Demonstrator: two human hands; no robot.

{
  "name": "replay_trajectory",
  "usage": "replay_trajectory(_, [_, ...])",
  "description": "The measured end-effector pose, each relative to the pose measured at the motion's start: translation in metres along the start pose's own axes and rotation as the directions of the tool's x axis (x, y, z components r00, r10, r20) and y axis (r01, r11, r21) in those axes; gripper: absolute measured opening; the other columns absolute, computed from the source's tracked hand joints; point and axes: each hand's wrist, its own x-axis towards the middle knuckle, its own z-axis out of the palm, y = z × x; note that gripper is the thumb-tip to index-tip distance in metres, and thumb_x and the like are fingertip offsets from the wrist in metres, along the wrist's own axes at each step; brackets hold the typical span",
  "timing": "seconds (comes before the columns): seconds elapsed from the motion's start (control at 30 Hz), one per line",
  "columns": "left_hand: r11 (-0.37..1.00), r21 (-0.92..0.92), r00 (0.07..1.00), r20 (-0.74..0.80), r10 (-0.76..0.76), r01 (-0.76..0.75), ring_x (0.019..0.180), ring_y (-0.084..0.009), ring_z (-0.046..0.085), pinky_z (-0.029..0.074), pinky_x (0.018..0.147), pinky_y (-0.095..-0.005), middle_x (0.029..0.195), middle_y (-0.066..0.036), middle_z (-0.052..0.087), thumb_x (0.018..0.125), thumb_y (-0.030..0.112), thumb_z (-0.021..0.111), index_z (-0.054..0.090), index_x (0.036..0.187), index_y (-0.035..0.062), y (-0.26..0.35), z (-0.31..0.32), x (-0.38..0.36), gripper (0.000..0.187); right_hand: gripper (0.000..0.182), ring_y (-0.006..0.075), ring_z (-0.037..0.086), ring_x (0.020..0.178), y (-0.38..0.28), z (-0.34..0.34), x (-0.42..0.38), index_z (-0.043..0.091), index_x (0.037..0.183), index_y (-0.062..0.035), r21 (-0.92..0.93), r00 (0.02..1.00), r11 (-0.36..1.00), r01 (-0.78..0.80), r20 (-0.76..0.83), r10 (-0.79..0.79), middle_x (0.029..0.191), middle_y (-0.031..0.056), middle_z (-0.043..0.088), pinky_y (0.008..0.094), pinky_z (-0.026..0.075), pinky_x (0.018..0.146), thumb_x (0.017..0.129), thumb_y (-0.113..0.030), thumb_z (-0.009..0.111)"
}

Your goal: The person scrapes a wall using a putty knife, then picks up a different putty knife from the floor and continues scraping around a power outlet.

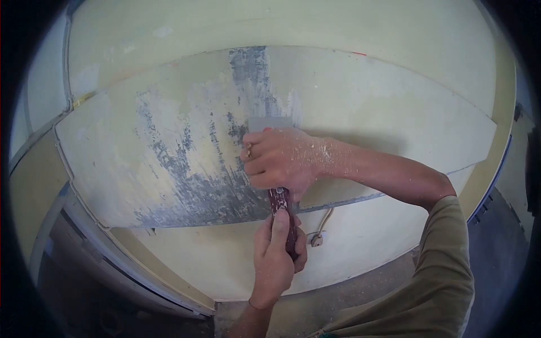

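A scraper with a wide metal blade (270, 121) and a dark red handle (291, 242) lies against a pale panel (394, 107). My right hand (279, 160), flecked with pale chips and wearing a ring, is closed around the scraper's upper part, just below the blade. Lower down, my left hand (276, 256) grips the handle, its thumb along the front and its fingers wrapped round the right side. Grey-blue patches (208, 197) show through the panel's paint left of the hands and above the blade.
Below the panel, a short cable (325, 219) runs to a small fitting (316, 240) on the lower wall. A door frame (135, 265) stands at the lower left. The floor (360, 287) along the wall's foot is dusty. More pale wall (282, 22) extends above the panel.
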Motion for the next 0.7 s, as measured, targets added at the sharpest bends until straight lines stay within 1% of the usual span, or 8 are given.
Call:
replay_trajectory(0.1, [1.000,-0.004,1.000,-0.008,-0.027,0.027,0.034,-0.0090,0.032,0.022,0.031,-0.0252,0.055,-0.001,0.041,0.102,0.042,0.039,0.048,0.091,0.0051,0.007,0.004,0.002,0.039,0.039,0.0250,0.058,0.075,0.006,-0.006,0.002,0.049,0.061,-0.0097,0.049,0.998,0.998,0.037,0.045,-0.039,0.067,0.0021,0.050,0.0369,0.045,0.086,0.034,-0.026,0.072])
replay_trajectory(0.2, [0.999,0.036,0.999,0.020,0.032,-0.033,0.038,-0.0085,0.038,0.027,0.034,-0.0235,0.056,-0.002,0.044,0.101,0.043,0.040,0.048,0.088,0.0048,0.022,0.009,0.008,0.042,0.039,0.0250,0.058,0.076,0.014,-0.023,0.006,0.049,0.061,-0.0098,-0.050,0.998,0.999,0.010,0.065,-0.007,0.067,0.0026,0.051,0.0375,0.045,0.086,0.033,-0.025,0.072])
replay_trajectory(0.37, [0.999,0.022,0.999,-0.002,-0.040,0.041,0.038,-0.0088,0.038,0.026,0.034,-0.0237,0.056,-0.002,0.044,0.101,0.043,0.041,0.048,0.088,0.0048,0.007,0.003,0.000,0.041,0.040,0.0251,0.058,0.075,0.005,-0.005,0.003,0.049,0.061,-0.0101,0.062,0.997,0.996,0.061,0.033,-0.063,0.067,0.0035,0.051,0.0375,0.045,0.085,0.032,-0.026,0.072])
replay_trajectory(0.4, [0.999,0.026,1.000,0.001,-0.030,0.030,0.038,-0.0088,0.038,0.026,0.034,-0.0237,0.056,-0.002,0.044,0.101,0.043,0.041,0.048,0.088,0.0048,0.015,0.004,0.004,0.041,0.040,0.0251,0.058,0.075,0.010,-0.013,0.006,0.049,0.061,-0.0101,0.051,0.997,0.996,0.067,0.031,-0.068,0.067,0.0035,0.051,0.0375,0.045,0.085,0.032,-0.026,0.072])
replay_trajectory(0.47, [1.000,0.011,0.999,0.043,0.004,-0.004,0.038,-0.0087,0.038,0.026,0.034,-0.0237,0.056,-0.001,0.044,0.101,0.043,0.041,0.048,0.088,0.0049,0.031,0.012,0.008,0.040,0.042,0.0253,0.058,0.075,0.016,-0.030,0.008,0.049,0.061,-0.0102,-0.034,0.999,0.999,-0.004,0.043,0.005,0.066,0.0036,0.051,0.0380,0.044,0.086,0.030,-0.026,0.072])
replay_trajectory(0.6, [0.999,-0.007,0.999,-0.002,-0.034,0.034,0.038,-0.0084,0.038,0.026,0.034,-0.0238,0.056,-0.001,0.044,0.101,0.042,0.041,0.048,0.089,0.0051,0.007,0.002,-0.004,0.040,0.042,0.0253,0.058,0.075,0.001,-0.006,0.006,0.049,0.060,-0.0103,0.036,0.999,0.999,0.038,0.020,-0.038,0.066,0.0031,0.050,0.0376,0.045,0.085,0.029,-0.025,0.072])
replay_trajectory(0.67, [1.000,0.027,1.000,-0.016,0.003,-0.002,0.038,-0.0084,0.038,0.026,0.034,-0.0239,0.056,-0.001,0.043,0.101,0.042,0.041,0.048,0.089,0.0056,0.006,0.000,0.000,0.039,0.042,0.0257,0.058,0.075,0.006,-0.007,0.007,0.048,0.060,-0.0105,0.040,0.992,0.997,0.058,0.107,-0.062,0.067,0.0029,0.050,0.0375,0.045,0.084,0.028,-0.025,0.072])
replay_trajectory(0.7, [0.999,0.031,1.000,-0.015,0.007,-0.007,0.038,-0.0084,0.038,0.026,0.034,-0.0239,0.056,-0.001,0.043,0.101,0.042,0.041,0.048,0.089,0.0056,0.012,0.002,0.004,0.039,0.042,0.0257,0.058,0.075,0.012,-0.013,0.009,0.048,0.060,-0.0105,0.035,0.992,0.998,0.060,0.104,-0.064,0.067,0.0029,0.050,0.0375,0.045,0.084,0.028,-0.025,0.072])
